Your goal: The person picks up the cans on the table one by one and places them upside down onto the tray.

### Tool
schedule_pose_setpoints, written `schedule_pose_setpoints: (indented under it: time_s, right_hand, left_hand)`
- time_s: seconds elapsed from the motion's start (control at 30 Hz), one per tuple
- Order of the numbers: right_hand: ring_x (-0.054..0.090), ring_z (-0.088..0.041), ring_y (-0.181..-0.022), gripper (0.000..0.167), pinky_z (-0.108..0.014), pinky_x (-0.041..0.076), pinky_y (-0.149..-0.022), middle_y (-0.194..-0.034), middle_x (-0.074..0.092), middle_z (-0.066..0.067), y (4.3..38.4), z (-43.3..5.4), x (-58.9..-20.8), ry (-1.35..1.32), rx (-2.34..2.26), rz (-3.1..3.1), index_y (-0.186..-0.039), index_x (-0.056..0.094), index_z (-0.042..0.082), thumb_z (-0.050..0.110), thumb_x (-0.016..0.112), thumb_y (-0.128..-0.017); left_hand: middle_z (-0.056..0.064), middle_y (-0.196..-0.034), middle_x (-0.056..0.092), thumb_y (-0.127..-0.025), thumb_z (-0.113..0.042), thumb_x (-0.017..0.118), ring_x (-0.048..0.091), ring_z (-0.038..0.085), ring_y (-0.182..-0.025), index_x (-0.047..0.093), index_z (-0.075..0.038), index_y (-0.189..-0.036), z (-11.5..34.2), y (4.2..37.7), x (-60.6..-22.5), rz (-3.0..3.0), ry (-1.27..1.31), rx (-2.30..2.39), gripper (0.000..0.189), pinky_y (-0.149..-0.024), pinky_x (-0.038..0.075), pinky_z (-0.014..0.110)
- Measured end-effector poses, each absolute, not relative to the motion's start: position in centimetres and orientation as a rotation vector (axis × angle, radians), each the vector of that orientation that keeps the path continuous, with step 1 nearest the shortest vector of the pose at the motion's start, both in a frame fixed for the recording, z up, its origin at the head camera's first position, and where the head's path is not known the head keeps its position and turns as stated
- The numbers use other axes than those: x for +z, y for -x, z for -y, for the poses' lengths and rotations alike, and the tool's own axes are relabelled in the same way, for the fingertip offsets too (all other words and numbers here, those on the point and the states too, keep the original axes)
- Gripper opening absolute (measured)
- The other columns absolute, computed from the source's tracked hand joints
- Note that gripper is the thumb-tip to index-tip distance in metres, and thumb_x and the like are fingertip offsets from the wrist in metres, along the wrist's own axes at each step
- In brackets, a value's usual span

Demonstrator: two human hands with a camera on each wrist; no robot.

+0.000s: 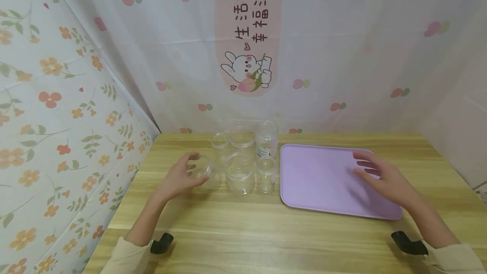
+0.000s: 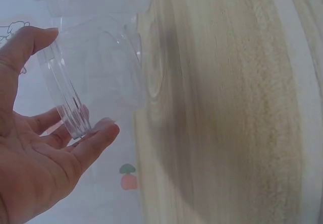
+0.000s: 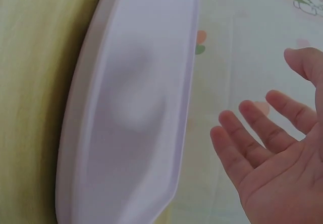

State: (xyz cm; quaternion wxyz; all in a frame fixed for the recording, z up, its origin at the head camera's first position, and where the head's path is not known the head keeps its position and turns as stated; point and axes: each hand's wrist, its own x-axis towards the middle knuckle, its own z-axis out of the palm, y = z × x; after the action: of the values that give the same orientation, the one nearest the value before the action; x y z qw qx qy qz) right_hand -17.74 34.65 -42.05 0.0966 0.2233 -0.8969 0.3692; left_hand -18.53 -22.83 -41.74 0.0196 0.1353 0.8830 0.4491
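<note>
In our left hand (image 1: 179,179), thumb and fingers curve around the rim of a clear, round plastic jar (image 2: 96,72) at the left end of a cluster; whether its base touches the light wood-grain desk (image 1: 247,231) we cannot tell. Just beside it, we see other clear cylindrical jars (image 1: 240,179) standing upright. Our right hand (image 1: 384,179), fingers spread and holding nothing, hovers over the right part of a lilac rectangular tray (image 1: 316,176) lying flat.
</note>
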Motion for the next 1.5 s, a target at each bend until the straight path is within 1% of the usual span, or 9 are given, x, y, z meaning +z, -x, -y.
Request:
schedule_pose_setpoints:
  time_s: [0.07,0.27,0.5,0.6,0.8,0.97,1.1,1.33,1.5]
  right_hand:
    - [0.056,0.003,-0.114,0.046,-0.008,0.044,-0.091,-0.131,0.06,-0.016,17.8,-34.7,-42.1,-0.664,1.14,2.642,-0.139,0.056,0.0,0.002,0.07,-0.095]
    - [0.058,0.001,-0.114,0.046,-0.008,0.044,-0.09,-0.132,0.057,0.004,18.1,-34.9,-42.4,-0.647,1.239,2.634,-0.14,0.055,0.0,0.001,0.069,-0.096]
    - [0.056,0.007,-0.112,0.044,-0.007,0.045,-0.088,-0.133,0.059,0.002,17.9,-34.8,-42.2,-0.521,1.292,2.675,-0.142,0.054,0.003,0.01,0.066,-0.101]
    - [0.056,0.009,-0.112,0.043,-0.007,0.044,-0.088,-0.133,0.06,0.006,17.7,-34.8,-42.1,-0.465,1.319,2.677,-0.143,0.054,0.004,0.014,0.064,-0.102]
    - [0.06,0.002,-0.113,0.043,-0.012,0.049,-0.089,-0.133,0.059,0.012,17.4,-34.7,-42.0,-0.54,1.486,2.591,-0.145,0.049,-0.002,0.005,0.059,-0.103]
    - [0.063,-0.007,-0.114,0.042,-0.023,0.054,-0.089,-0.135,0.059,0.006,17.5,-34.6,-42.1,-0.611,1.658,2.495,-0.143,0.046,-0.008,-0.004,0.054,-0.103]
    - [0.063,-0.01,-0.116,0.039,-0.029,0.055,-0.09,-0.137,0.057,-0.003,17.6,-34.5,-42.0,-0.628,1.727,2.455,-0.143,0.045,-0.009,-0.003,0.051,-0.105]
    - [0.061,-0.013,-0.12,0.041,-0.029,0.053,-0.092,-0.14,0.054,-0.007,17.9,-34.0,-41.9,-0.671,1.884,2.356,-0.145,0.039,-0.013,-0.004,0.047,-0.106]
    - [0.062,-0.015,-0.12,0.041,-0.029,0.053,-0.093,-0.139,0.052,-0.009,18.1,-33.3,-41.8,-0.703,2.0,2.25,-0.145,0.038,-0.014,-0.008,0.045,-0.105]
  left_hand:
    - [0.027,-0.146,0.043,-0.088,-0.024,0.082,0.048,0.052,-0.128,0.036,0.005,-0.15,23.0,18.4,-41.7,-2.734,-0.429,1.412,0.082,-0.1,0.047,0.058]
    - [0.026,-0.146,0.043,-0.089,-0.025,0.082,0.048,0.052,-0.128,0.04,0.0,-0.149,23.6,18.0,-41.6,-2.704,-0.415,1.483,0.077,-0.099,0.048,0.059]
    - [0.023,-0.148,0.042,-0.089,-0.023,0.082,0.046,0.049,-0.131,0.042,-0.004,-0.148,24.2,17.5,-41.1,-2.643,-0.33,1.621,0.074,-0.1,0.048,0.058]
    - [0.022,-0.148,0.042,-0.089,-0.021,0.081,0.046,0.048,-0.132,0.042,-0.003,-0.148,24.2,17.6,-41.0,-2.618,-0.315,1.674,0.073,-0.101,0.048,0.055]
    - [0.019,-0.15,0.038,-0.092,-0.02,0.079,0.047,0.044,-0.133,0.04,-0.004,-0.149,24.2,17.9,-40.9,-2.559,-0.308,1.758,0.072,-0.099,0.051,0.044]
    - [0.016,-0.151,0.039,-0.094,-0.021,0.076,0.048,0.04,-0.133,0.038,-0.003,-0.15,24.2,17.9,-40.5,-2.508,-0.313,1.82,0.07,-0.096,0.053,0.038]
    - [0.015,-0.152,0.037,-0.096,-0.02,0.074,0.047,0.039,-0.133,0.037,-0.004,-0.151,24.3,17.9,-40.3,-2.479,-0.309,1.862,0.069,-0.095,0.053,0.033]
    - [0.018,-0.155,0.033,-0.098,-0.017,0.069,0.045,0.04,-0.134,0.033,-0.003,-0.154,24.2,18.0,-40.2,-2.417,-0.269,1.955,0.068,-0.094,0.049,0.023]
    - [0.017,-0.157,0.029,-0.101,-0.018,0.065,0.044,0.038,-0.134,0.028,-0.003,-0.156,24.2,18.1,-40.3,-2.393,-0.257,1.989,0.069,-0.099,0.046,0.025]
